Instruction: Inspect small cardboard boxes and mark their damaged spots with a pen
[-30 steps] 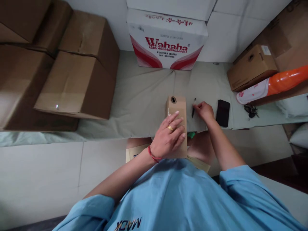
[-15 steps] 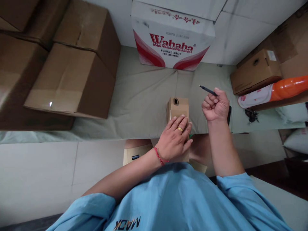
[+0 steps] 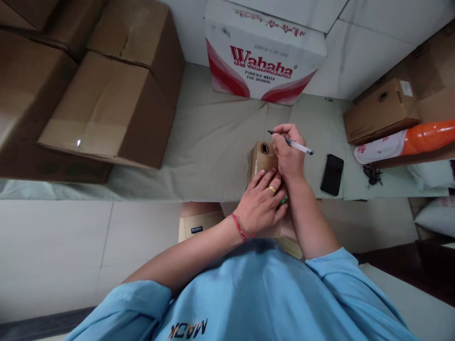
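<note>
My left hand (image 3: 261, 201), with a gold ring and a red bracelet, lies flat on a small brown cardboard box (image 3: 262, 164), fingers stretched out. The box reaches over the front edge of the covered bench, and its near part is mostly under my hand and arm. Just above and right of it, my right hand (image 3: 290, 154) grips a pen (image 3: 300, 147) with a black tip and a whitish barrel. The pen's tip points left over the box's far end; whether it touches anything I cannot tell. A dark oval hole shows on the box's far end.
Large brown cartons (image 3: 95, 104) are stacked on the left. A white and red water carton (image 3: 263, 61) stands against the wall. To the right lie a black phone (image 3: 332, 174), keys (image 3: 372, 174), an orange bottle (image 3: 423, 137) and another small brown box (image 3: 382, 111).
My right hand has moved left to the box, and its fist has turned into a writing grip on the pen. The phone is now uncovered. My left hand stays on the box.
</note>
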Available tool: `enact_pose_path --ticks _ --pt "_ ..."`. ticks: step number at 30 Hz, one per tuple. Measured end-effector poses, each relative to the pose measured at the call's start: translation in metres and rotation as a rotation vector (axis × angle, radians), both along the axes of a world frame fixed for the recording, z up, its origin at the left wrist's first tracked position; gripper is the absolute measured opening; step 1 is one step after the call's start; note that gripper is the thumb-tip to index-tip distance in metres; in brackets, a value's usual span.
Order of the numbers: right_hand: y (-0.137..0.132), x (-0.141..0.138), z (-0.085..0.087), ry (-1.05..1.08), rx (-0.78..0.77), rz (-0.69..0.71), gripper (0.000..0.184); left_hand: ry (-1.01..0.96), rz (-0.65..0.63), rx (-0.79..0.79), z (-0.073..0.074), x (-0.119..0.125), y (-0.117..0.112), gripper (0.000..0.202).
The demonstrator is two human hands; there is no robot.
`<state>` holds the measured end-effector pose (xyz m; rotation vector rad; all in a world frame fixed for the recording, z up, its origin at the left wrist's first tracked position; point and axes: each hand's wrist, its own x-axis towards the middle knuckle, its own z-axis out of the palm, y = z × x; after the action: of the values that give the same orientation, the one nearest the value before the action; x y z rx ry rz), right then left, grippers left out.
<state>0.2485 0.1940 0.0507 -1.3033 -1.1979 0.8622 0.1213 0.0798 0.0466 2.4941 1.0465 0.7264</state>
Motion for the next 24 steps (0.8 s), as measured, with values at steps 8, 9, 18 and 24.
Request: enact_pose_path --ticks 8,9,18,24 --pt "-0.0034 -0.0034 0.0079 -0.179 0.045 0.002 0.027 -0.057 0.004 -0.001 -0.0023 -0.0003 0.0009 0.038" --pt "-0.0033 -0.0043 0.0086 -0.196 0.042 0.002 0.028 -0.058 0.002 -0.006 -0.0025 -0.0007 0.0009 0.038" --pt "-0.0024 -0.0028 0.0074 -0.312 0.053 0.0 0.024 -0.069 0.014 0.035 -0.0039 -0.0002 0.001 0.037" --pt "-0.0012 -0.0023 0.0032 -0.35 0.047 0.011 0.02 -0.053 0.026 0.057 -0.0031 -0.001 0.0012 0.035"
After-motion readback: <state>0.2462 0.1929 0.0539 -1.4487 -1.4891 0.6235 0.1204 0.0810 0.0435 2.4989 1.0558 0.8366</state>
